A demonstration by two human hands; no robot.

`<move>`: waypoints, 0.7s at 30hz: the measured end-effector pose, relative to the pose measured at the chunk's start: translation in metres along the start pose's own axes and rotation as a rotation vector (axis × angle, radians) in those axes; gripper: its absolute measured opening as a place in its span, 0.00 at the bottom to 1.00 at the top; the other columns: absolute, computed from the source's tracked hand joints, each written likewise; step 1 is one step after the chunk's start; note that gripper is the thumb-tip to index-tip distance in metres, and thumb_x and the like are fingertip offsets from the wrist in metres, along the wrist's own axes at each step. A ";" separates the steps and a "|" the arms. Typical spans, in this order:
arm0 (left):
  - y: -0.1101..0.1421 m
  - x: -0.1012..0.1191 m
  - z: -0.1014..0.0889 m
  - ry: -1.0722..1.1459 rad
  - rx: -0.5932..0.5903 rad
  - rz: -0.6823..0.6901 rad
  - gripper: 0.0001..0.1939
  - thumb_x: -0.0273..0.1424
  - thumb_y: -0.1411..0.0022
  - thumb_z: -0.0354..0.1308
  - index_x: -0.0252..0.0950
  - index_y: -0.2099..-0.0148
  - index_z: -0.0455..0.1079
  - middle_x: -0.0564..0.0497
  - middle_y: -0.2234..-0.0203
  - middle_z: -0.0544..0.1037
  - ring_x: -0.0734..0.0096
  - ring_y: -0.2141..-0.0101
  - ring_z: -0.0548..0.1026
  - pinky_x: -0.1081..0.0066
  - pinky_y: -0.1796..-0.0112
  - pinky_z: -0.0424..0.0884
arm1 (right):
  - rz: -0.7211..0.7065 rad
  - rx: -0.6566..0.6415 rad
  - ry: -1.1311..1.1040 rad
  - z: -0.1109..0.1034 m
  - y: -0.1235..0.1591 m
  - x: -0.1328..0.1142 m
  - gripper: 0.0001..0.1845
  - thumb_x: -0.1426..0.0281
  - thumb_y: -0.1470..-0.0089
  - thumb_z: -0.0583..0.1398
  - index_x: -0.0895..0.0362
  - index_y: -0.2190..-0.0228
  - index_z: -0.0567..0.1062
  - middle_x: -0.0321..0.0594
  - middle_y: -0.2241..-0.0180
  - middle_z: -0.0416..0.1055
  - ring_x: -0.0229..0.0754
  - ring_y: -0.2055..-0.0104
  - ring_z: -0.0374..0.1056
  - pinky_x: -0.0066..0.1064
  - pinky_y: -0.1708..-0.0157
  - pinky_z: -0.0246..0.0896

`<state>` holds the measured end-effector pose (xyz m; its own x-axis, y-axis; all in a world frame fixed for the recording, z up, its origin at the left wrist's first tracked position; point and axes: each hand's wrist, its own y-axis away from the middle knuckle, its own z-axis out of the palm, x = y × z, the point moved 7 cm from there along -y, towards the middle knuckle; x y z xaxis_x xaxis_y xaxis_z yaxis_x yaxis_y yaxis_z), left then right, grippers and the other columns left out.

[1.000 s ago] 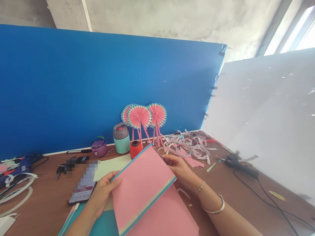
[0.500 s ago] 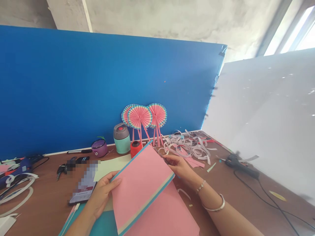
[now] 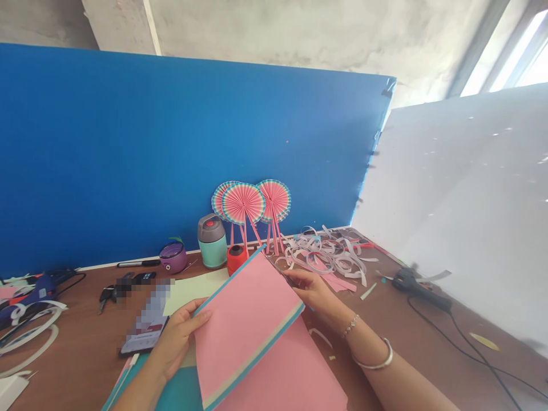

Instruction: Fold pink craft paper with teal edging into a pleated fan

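Observation:
A stack of coloured paper sheets, pink on top with cream and teal edges, is lifted at a slant above the brown table. My left hand grips its left edge, thumb on top. My right hand pinches the far right edge, fingers closed on it. A loose pink sheet lies under the stack, and a teal sheet shows below my left wrist.
Three pleated paper fans lean on the blue board. Before them stand a teal flask, a red pot and a purple jar. Curled paper strips, a glue gun, a phone and a cream sheet lie around.
The stack has tipped up very slightly at its far corner. Both hands keep their hold and have hardly moved.

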<state>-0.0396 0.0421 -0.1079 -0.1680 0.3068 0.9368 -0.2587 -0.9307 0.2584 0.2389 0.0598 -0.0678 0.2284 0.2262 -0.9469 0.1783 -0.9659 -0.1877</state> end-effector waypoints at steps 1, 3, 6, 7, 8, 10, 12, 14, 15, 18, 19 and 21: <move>0.000 0.000 0.000 -0.004 0.001 -0.005 0.26 0.37 0.51 0.65 0.37 0.50 0.69 0.47 0.61 0.79 0.61 0.62 0.77 0.68 0.62 0.71 | -0.004 -0.010 -0.002 0.001 0.000 0.000 0.19 0.68 0.55 0.62 0.54 0.57 0.76 0.42 0.58 0.73 0.46 0.58 0.68 0.37 0.59 0.64; 0.000 -0.001 0.000 -0.023 0.007 -0.017 0.26 0.37 0.52 0.65 0.37 0.50 0.70 0.47 0.62 0.80 0.62 0.64 0.77 0.69 0.62 0.70 | -0.017 -0.030 -0.017 0.002 0.000 0.000 0.19 0.68 0.54 0.62 0.54 0.57 0.76 0.42 0.58 0.73 0.46 0.57 0.68 0.37 0.58 0.65; 0.000 -0.002 -0.001 -0.056 0.016 -0.033 0.26 0.38 0.53 0.66 0.37 0.51 0.71 0.48 0.62 0.80 0.63 0.65 0.77 0.69 0.63 0.70 | -0.031 -0.039 -0.031 0.003 0.000 -0.001 0.20 0.69 0.54 0.62 0.54 0.56 0.76 0.43 0.56 0.72 0.48 0.54 0.67 0.38 0.56 0.65; 0.000 -0.003 0.000 -0.063 0.016 -0.035 0.25 0.38 0.54 0.66 0.37 0.52 0.71 0.48 0.62 0.80 0.63 0.65 0.77 0.70 0.64 0.70 | -0.029 -0.037 -0.028 0.003 0.000 -0.001 0.20 0.69 0.54 0.62 0.54 0.56 0.76 0.43 0.56 0.72 0.48 0.54 0.67 0.38 0.56 0.65; 0.000 -0.003 0.000 -0.068 0.017 -0.036 0.25 0.38 0.54 0.66 0.37 0.53 0.71 0.48 0.62 0.80 0.63 0.65 0.77 0.70 0.64 0.70 | -0.025 -0.034 -0.022 0.002 0.000 -0.001 0.20 0.70 0.54 0.62 0.54 0.56 0.76 0.43 0.55 0.72 0.48 0.54 0.67 0.38 0.56 0.65; -0.001 -0.004 0.000 -0.073 0.016 -0.036 0.23 0.38 0.54 0.66 0.38 0.54 0.72 0.48 0.63 0.80 0.63 0.66 0.77 0.70 0.64 0.70 | -0.015 -0.028 -0.013 0.002 0.000 0.000 0.20 0.70 0.54 0.62 0.54 0.56 0.76 0.43 0.55 0.72 0.48 0.54 0.67 0.39 0.56 0.65; -0.001 -0.004 0.000 -0.076 0.015 -0.034 0.22 0.38 0.54 0.66 0.37 0.55 0.72 0.48 0.64 0.80 0.63 0.66 0.77 0.70 0.64 0.70 | -0.013 -0.027 -0.022 0.002 0.000 0.001 0.20 0.70 0.54 0.62 0.53 0.56 0.75 0.43 0.56 0.72 0.49 0.54 0.67 0.39 0.56 0.65; -0.001 -0.005 -0.001 -0.082 0.022 -0.035 0.22 0.39 0.54 0.66 0.37 0.56 0.72 0.48 0.64 0.80 0.63 0.66 0.77 0.70 0.64 0.70 | -0.024 -0.031 -0.047 0.002 0.000 0.000 0.20 0.69 0.54 0.63 0.53 0.55 0.75 0.42 0.56 0.72 0.49 0.54 0.67 0.40 0.56 0.65; -0.001 -0.005 -0.001 -0.086 0.028 -0.038 0.23 0.39 0.55 0.66 0.37 0.56 0.72 0.48 0.64 0.80 0.62 0.66 0.77 0.70 0.65 0.70 | -0.030 -0.032 -0.061 0.003 0.000 0.000 0.21 0.68 0.54 0.63 0.52 0.55 0.75 0.42 0.56 0.72 0.49 0.54 0.67 0.40 0.56 0.65; 0.000 -0.005 -0.002 -0.094 0.038 -0.044 0.24 0.39 0.55 0.67 0.37 0.55 0.72 0.48 0.63 0.80 0.62 0.65 0.76 0.70 0.65 0.70 | -0.035 -0.024 -0.081 0.002 0.000 0.001 0.21 0.67 0.55 0.64 0.52 0.56 0.76 0.43 0.57 0.73 0.49 0.54 0.68 0.40 0.56 0.65; 0.000 -0.005 -0.002 -0.095 0.039 -0.043 0.24 0.39 0.55 0.67 0.37 0.55 0.72 0.48 0.62 0.79 0.62 0.65 0.76 0.70 0.65 0.70 | -0.035 -0.020 -0.084 0.002 0.000 0.002 0.21 0.66 0.55 0.64 0.53 0.56 0.76 0.43 0.57 0.73 0.49 0.55 0.68 0.41 0.56 0.65; 0.000 -0.004 -0.001 -0.095 0.039 -0.039 0.24 0.39 0.55 0.67 0.37 0.54 0.72 0.48 0.62 0.79 0.62 0.65 0.76 0.70 0.65 0.70 | -0.038 -0.014 -0.089 0.002 0.000 0.002 0.22 0.65 0.56 0.64 0.53 0.56 0.76 0.43 0.58 0.73 0.49 0.56 0.68 0.41 0.56 0.65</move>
<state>-0.0401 0.0411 -0.1117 -0.0669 0.3244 0.9436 -0.2256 -0.9261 0.3024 0.2372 0.0604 -0.0705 0.1354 0.2499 -0.9587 0.1990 -0.9548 -0.2208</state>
